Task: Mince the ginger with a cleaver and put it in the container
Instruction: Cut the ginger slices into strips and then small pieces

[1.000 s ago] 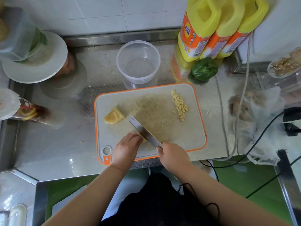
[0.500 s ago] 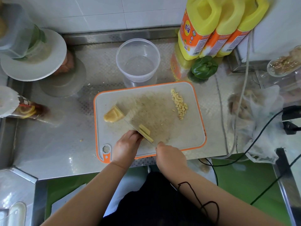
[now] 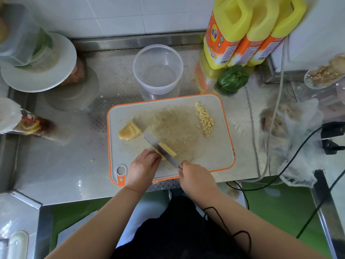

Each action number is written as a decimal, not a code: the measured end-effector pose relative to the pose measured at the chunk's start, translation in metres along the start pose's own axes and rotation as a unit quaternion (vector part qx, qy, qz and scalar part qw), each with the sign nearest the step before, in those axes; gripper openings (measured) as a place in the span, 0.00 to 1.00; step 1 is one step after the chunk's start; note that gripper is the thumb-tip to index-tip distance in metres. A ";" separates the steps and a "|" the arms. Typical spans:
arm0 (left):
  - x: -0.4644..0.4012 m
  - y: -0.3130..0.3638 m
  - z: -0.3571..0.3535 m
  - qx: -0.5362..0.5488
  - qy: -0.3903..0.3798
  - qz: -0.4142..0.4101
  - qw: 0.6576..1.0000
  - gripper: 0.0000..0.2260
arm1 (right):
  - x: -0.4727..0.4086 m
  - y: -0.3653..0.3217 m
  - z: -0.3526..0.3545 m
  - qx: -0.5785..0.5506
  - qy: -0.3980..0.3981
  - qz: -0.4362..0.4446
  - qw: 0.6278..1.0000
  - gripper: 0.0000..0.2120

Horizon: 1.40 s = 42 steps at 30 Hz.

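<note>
Plenty of bare board (image 3: 214, 156) on the right, between the diced pile (image 3: 205, 119) and near edge. Straight shot up the middle to the container (image 3: 157, 69). Further right, crowded by oil bottles (image 3: 242, 34), green pepper (image 3: 233, 77), cables (image 3: 270, 116).

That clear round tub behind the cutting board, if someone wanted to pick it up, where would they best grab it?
Probably by the rim and upper wall of the clear plastic container, coming from above on its near side. It stands upright with its mouth open and looks empty, so fingers can hook over the lip. The yellow oil bottles crowd its right side, while the cutting board lies in front.
</note>
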<state>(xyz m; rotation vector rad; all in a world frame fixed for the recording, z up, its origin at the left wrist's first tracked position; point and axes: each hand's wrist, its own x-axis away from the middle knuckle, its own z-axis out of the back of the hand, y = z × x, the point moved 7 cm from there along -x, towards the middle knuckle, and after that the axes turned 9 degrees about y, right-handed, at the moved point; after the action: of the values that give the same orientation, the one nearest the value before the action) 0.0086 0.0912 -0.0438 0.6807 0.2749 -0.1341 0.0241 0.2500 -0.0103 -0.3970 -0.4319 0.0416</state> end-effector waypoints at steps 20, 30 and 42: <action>-0.001 -0.001 -0.008 -0.029 -0.016 -0.017 0.999 0.10 | -0.007 0.001 -0.018 0.022 -0.038 -0.045 0.998 0.06; -0.002 0.001 -0.004 -0.026 -0.018 -0.041 0.999 0.09 | -0.005 0.000 -0.009 -0.007 -0.020 -0.017 1.000 0.13; -0.001 0.000 -0.004 -0.034 -0.014 -0.060 0.998 0.05 | -0.002 -0.001 -0.014 -0.001 -0.029 -0.039 0.999 0.07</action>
<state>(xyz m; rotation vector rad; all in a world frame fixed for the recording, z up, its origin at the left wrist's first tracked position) 0.0071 0.0939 -0.0469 0.5937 0.2930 -0.2470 0.0281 0.2438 -0.0227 -0.3821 -0.5052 -0.0226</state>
